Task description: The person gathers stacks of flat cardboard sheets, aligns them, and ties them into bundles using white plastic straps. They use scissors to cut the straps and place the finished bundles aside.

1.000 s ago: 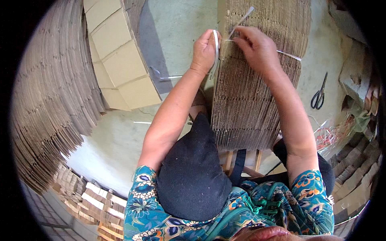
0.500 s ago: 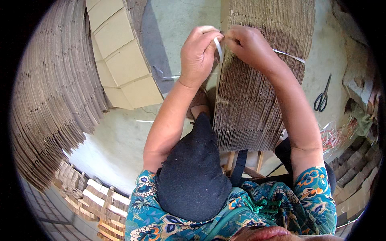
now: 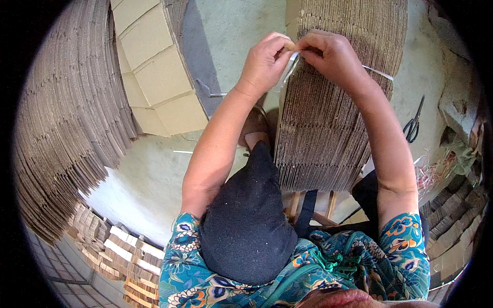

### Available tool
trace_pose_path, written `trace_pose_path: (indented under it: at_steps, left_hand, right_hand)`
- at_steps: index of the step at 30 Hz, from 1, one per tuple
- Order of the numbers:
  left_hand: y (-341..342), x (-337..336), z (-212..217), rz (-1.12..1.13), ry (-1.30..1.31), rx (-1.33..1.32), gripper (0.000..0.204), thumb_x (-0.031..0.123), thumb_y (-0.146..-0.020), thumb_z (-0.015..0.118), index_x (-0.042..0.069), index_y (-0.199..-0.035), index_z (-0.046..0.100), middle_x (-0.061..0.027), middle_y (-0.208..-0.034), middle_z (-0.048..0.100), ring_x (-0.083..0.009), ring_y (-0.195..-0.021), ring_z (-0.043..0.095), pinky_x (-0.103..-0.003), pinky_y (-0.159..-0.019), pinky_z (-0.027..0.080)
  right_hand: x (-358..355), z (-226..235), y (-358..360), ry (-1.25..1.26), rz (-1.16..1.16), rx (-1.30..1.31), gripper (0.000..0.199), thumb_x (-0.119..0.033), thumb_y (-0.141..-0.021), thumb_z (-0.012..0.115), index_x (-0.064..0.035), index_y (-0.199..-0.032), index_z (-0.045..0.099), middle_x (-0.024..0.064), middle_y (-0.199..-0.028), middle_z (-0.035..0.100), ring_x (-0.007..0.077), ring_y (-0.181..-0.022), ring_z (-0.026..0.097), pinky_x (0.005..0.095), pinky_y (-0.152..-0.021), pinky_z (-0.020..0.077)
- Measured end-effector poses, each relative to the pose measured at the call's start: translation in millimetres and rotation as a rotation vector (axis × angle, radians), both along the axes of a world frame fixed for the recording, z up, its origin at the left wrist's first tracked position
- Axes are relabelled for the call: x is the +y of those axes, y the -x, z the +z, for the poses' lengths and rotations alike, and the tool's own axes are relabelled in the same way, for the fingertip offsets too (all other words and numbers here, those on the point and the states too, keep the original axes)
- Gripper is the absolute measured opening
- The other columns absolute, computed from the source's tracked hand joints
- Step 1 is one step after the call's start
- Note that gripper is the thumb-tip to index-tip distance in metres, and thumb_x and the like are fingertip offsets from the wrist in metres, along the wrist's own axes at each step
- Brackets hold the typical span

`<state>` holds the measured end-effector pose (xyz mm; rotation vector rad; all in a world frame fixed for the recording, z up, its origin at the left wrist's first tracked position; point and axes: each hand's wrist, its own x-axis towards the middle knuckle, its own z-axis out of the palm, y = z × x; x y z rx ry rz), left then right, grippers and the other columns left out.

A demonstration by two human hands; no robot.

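Pale, smooth floor (image 3: 246, 23) fills the middle of the head view, with a tall bank of cardboard (image 3: 67, 118) along the left. Ahead of the knees lies a bundle of folded cardboard (image 3: 323, 123), its long axis running away from the body. A white strap (image 3: 291, 70) meets the fingertips at the bundle's left edge, a short length dangling back toward the body; another stretch shows at the right edge, beyond the right forearm. The left hand (image 3: 267, 60), over the floor just left of the bundle, pinches the strap; the right hand (image 3: 331, 54), above the bundle, has its fingers drawn together on it too. Both are equally near, and their fingers hide the exact crossing. Black scissors (image 3: 414, 123) lie right of the bundle, partly behind the right forearm; flat tan cardboard (image 3: 154, 56) sits to the left, well apart.
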<state>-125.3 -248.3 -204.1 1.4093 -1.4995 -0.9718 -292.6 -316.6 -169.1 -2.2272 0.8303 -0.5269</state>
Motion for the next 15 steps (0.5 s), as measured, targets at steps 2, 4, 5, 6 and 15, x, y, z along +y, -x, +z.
trace_pose_path:
  at_steps: [2,4,5,6,15]
  left_hand:
    - [3,0,-3,0.037,-0.019,0.056,0.007,0.004,-0.08,0.061,0.002,-0.087,0.059,-0.007,-0.079,0.056,-0.0172,-0.065,0.055,-0.027,-0.062,0.045]
    - [4,1,-5,0.067,-0.076,0.078,0.006,0.004,-0.082,0.061,0.002,-0.087,0.06,-0.0048,-0.079,0.057,-0.0134,-0.067,0.055,-0.025,-0.064,0.045]
    - [4,2,-5,0.078,-0.124,0.072,0.005,0.005,-0.084,0.06,0.002,-0.088,0.06,-0.0028,-0.08,0.058,-0.0104,-0.071,0.055,-0.023,-0.066,0.046]
    - [4,3,-5,0.088,-0.173,0.066,0.005,0.005,-0.086,0.06,0.002,-0.089,0.06,-0.0008,-0.082,0.06,-0.0075,-0.074,0.055,-0.022,-0.069,0.047]
    - [2,-1,-14,0.115,-0.318,0.297,0.008,0.01,-0.089,0.058,0.003,-0.092,0.061,0.0026,-0.075,0.058,-0.0046,-0.07,0.053,-0.02,-0.064,0.045]
  right_hand:
    - [7,-3,-6,0.183,-0.078,0.122,0.01,-0.01,-0.075,0.062,-0.0071,-0.085,0.06,0.0097,-0.077,0.06,0.0298,-0.067,0.062,0.0371,-0.058,0.0505]
    - [10,-5,-10,0.29,-0.114,0.178,0.008,-0.011,-0.076,0.06,-0.0094,-0.084,0.057,0.008,-0.076,0.058,0.0294,-0.067,0.062,0.0373,-0.056,0.0507]
    - [10,-6,-11,0.306,-0.111,0.172,0.007,-0.011,-0.077,0.059,-0.0103,-0.083,0.056,0.0072,-0.075,0.057,0.0283,-0.066,0.062,0.037,-0.055,0.0506]
    - [10,-7,-11,0.321,-0.107,0.166,0.006,-0.011,-0.078,0.059,-0.0113,-0.082,0.055,0.0064,-0.075,0.056,0.0273,-0.066,0.062,0.0367,-0.054,0.0506]
    - [15,-18,-15,0.246,-0.266,0.036,0.006,-0.013,-0.079,0.062,-0.0123,-0.084,0.059,0.0053,-0.079,0.057,0.0282,-0.068,0.061,0.0373,-0.056,0.0492]
